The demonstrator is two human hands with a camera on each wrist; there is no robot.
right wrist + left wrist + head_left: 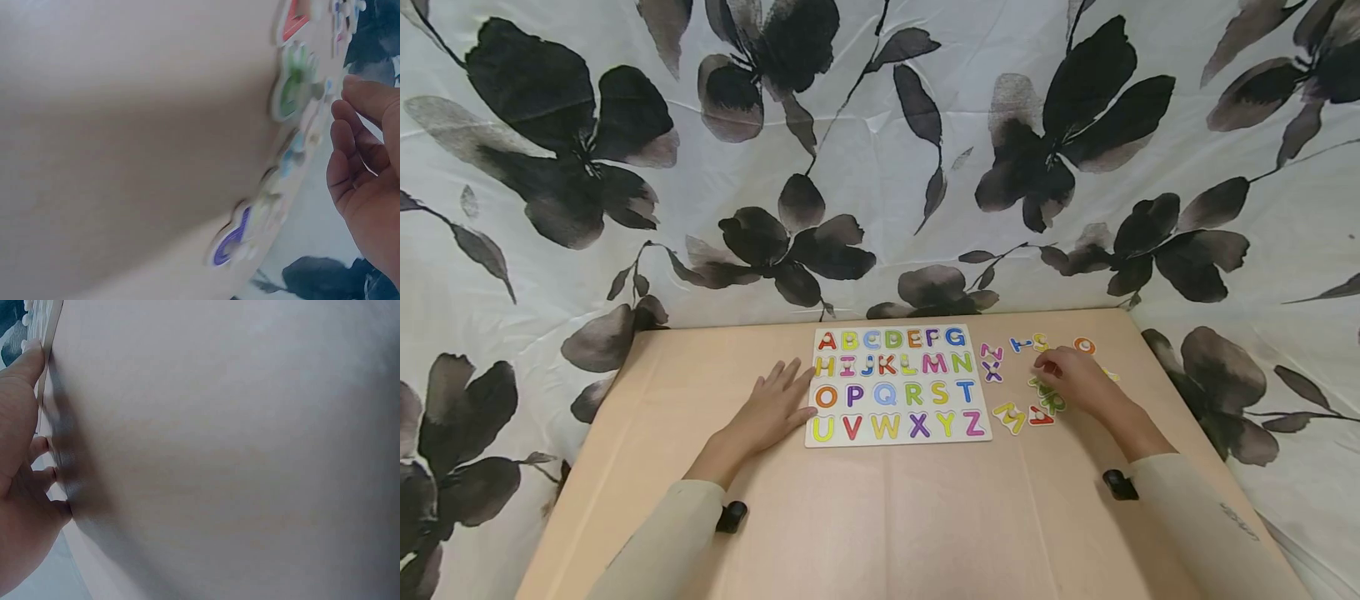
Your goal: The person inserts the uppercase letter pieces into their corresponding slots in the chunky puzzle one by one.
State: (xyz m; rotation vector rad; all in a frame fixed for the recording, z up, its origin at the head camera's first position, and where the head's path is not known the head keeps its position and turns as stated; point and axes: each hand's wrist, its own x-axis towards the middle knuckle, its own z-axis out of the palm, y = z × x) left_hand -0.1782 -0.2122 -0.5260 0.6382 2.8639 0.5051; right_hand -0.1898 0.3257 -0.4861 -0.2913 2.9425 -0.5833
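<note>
A white alphabet puzzle board [889, 445] with rows of coloured letters lies on the table. My left hand [772, 403] rests at its left edge, fingers extended and thumb at the rim; the left wrist view shows the thumb [28, 362] on the board's edge. My right hand [1072, 382] is over the loose letter pieces to the right, fingers loosely bent with thumb and forefinger near each other. No piece shows between them in the right wrist view. Under and beside it lie a green letter piece [290, 87], a red letter piece [1041, 416] and a yellow letter piece [1009, 418].
More knobbed letter pieces lie around: a purple X [992, 372], a blue T [1020, 344], a yellow S [1040, 342] and an orange O [1084, 344]. The wooden-coloured table [887, 525] ends behind the board at a floral cloth [865, 150].
</note>
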